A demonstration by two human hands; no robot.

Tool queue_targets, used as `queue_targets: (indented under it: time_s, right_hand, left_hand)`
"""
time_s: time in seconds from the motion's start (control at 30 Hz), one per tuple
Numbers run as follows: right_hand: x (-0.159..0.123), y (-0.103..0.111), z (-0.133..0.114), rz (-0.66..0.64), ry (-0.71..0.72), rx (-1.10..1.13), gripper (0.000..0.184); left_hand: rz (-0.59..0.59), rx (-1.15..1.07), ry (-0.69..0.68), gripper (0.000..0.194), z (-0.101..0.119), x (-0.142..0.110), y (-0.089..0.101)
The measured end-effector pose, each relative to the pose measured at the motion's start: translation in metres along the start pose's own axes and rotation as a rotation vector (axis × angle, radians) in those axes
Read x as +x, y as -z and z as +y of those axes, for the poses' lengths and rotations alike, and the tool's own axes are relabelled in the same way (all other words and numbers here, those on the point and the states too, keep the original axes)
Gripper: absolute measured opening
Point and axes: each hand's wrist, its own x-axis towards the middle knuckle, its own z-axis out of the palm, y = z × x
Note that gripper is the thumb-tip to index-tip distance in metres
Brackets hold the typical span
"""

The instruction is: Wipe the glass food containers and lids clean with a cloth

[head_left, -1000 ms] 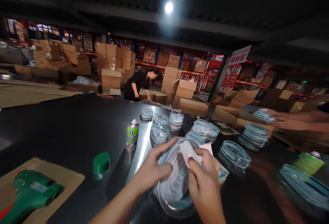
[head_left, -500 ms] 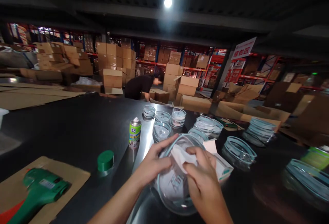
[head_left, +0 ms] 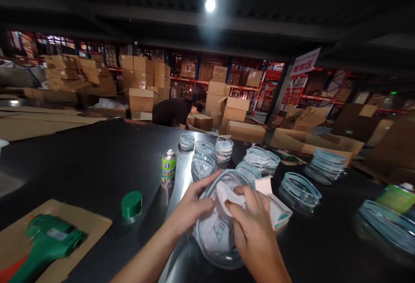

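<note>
on the dark tabletop we have a green-labelled spray can standing upright. left of the can and nearer us, we see a round green cap; farther left, a green glue gun lies on a flat piece of brown cardboard. beyond the can, a person in dark clothing bends low near stacked cartons. high above and right of it, we see a lit lamp.

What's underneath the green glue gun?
A flat piece of brown cardboard lies under the glue gun, on the dark table. Whatever the gun's body covers is hidden, as is the tabletop beneath the cardboard.
</note>
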Motion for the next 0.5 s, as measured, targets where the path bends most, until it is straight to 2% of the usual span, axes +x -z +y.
queue_targets:
  time_s: [0.1,0.2,0.33,0.4,0.5]
  right_hand:
    - [-0.002,0.001,0.003,-0.034,-0.014,-0.030,0.035]
    - [0.001,0.001,0.002,0.018,-0.025,-0.130,0.035]
    - [0.003,0.007,-0.002,-0.032,0.007,-0.009,0.033]
    - [-0.003,0.015,0.000,0.089,-0.122,0.047,0.024]
    - [-0.020,0.024,0.007,0.487,-0.550,0.128,0.012]
  left_hand:
    - [-0.001,0.037,-0.013,0.072,0.001,-0.001,-0.003]
    - [0.011,0.100,-0.038,0.070,0.003,0.000,-0.004]
    - [0.023,0.080,-0.117,0.070,0.007,0.000,-0.002]
    - [0.020,-0.014,-0.144,0.070,0.010,-0.001,-0.001]
    - [0.049,-0.222,-0.168,0.068,0.016,-0.002,-0.002]
